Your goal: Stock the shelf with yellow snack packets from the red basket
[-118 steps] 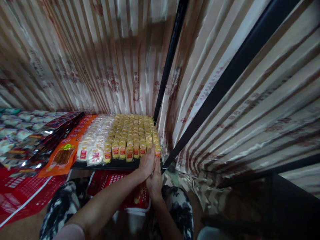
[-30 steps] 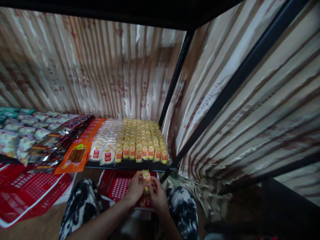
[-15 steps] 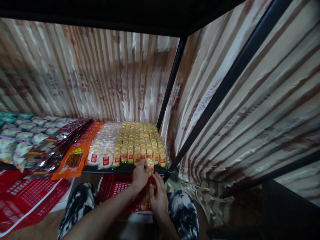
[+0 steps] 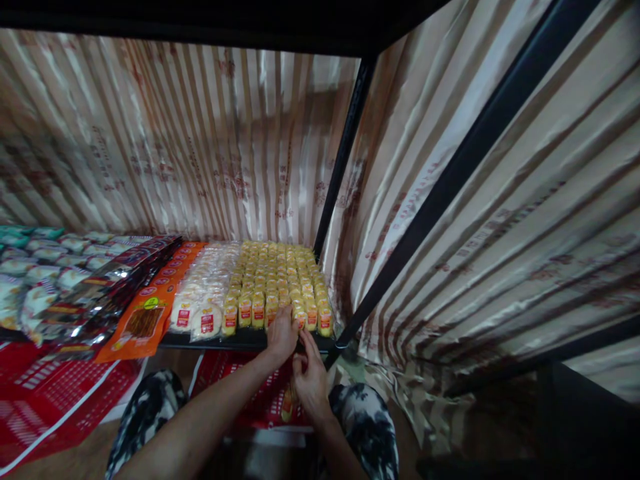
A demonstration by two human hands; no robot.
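Head view: left hand presses glossy yellow packets.

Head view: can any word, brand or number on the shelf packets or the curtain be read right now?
Nothing reads clearly.
Yellow packets: red labels with white marks, too small.
White round packets: red labels, blurred.
Orange packets: red oval logo, green badge, unreadable.
Striped curtain: columns of red characters, blurred.

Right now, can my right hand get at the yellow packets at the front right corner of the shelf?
Probably yes: the right hand is just below the shelf edge, and nothing lies between it and the yellow packets.
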